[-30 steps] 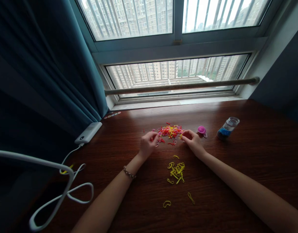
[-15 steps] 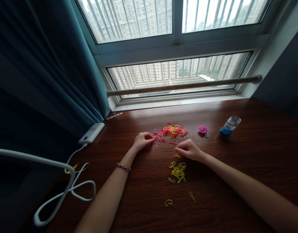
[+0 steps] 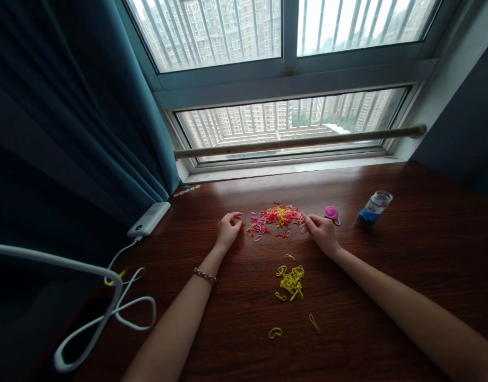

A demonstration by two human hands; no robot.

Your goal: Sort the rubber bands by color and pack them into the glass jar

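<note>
One head-worn camera gives the only view. It looks forward and down from above the near side of the wooden desk (image 3: 387,265), facing the window (image 3: 292,122) along the desk's far edge. The left hand (image 3: 227,231) and right hand (image 3: 323,232) sit mid-frame at arm's length. The wide lens also takes in the curtain (image 3: 69,106) on the left.
</note>
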